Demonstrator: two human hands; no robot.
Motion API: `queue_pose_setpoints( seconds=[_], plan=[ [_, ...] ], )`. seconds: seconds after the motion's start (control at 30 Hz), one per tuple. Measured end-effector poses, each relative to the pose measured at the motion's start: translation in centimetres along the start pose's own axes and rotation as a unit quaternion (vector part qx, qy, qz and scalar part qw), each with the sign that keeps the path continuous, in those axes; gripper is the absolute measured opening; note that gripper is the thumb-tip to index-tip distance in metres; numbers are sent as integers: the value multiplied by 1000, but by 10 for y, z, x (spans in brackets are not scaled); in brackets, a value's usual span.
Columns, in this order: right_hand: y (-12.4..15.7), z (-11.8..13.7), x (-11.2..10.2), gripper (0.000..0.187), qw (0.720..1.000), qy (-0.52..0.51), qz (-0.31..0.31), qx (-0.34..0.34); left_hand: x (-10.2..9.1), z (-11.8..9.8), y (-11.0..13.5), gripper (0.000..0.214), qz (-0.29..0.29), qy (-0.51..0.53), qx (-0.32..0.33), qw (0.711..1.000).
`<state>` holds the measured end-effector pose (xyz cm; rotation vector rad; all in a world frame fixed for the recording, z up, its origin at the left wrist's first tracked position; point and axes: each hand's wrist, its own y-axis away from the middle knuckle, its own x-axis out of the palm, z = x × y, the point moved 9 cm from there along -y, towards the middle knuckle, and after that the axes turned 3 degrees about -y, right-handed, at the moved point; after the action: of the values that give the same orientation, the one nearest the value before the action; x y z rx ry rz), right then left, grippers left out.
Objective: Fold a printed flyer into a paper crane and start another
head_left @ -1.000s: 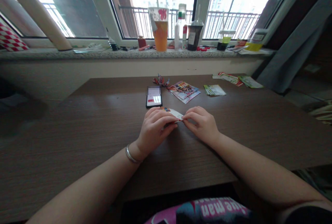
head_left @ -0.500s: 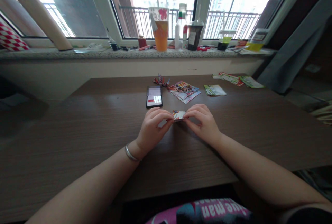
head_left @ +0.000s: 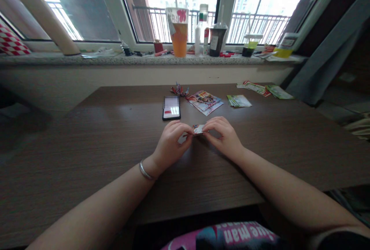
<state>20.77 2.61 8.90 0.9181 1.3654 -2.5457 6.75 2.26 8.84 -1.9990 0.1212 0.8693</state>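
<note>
Folded paper (head_left: 199, 129) pinched between your left hand (head_left: 170, 144) and right hand (head_left: 224, 137), fingertips curled; bare table (head_left: 86, 146) all around, phone (head_left: 171, 108) just beyond.

1 head-worn camera looks forward and down, close over the table (head_left: 72, 153).

On the tabletop (head_left: 86, 138), the paper (head_left: 199, 129) sits near the middle, pinched between the left hand (head_left: 170, 144) and the right hand (head_left: 222, 136). Just behind them lies the phone (head_left: 171, 108), and behind that the crane (head_left: 179, 89). Right of the phone lie leaflets (head_left: 204, 101), then cards (head_left: 238, 100) farther right. The sill (head_left: 86, 60) runs behind the tabletop, with cups (head_left: 179, 32) on it.
</note>
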Motion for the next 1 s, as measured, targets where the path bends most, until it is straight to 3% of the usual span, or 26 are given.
queue_pose_setpoints(
  seconds=[0.17,0.37,0.8,1.0],
  plan=[
    [-1,8,4,5,1000,9,14,-6,5,-2,0,2,21,-18,20,999],
    [3,-3,4,12,1000,1,5,27,4,4,2,5,10,-15,6,1000],
    [1,11,8,6,999,10,32,-32,10,-1,4,10,26,-82,51,995],
    [4,5,8,5,1000,5,22,-2,8,-1,3,7,11,-77,50,996]
  ],
)
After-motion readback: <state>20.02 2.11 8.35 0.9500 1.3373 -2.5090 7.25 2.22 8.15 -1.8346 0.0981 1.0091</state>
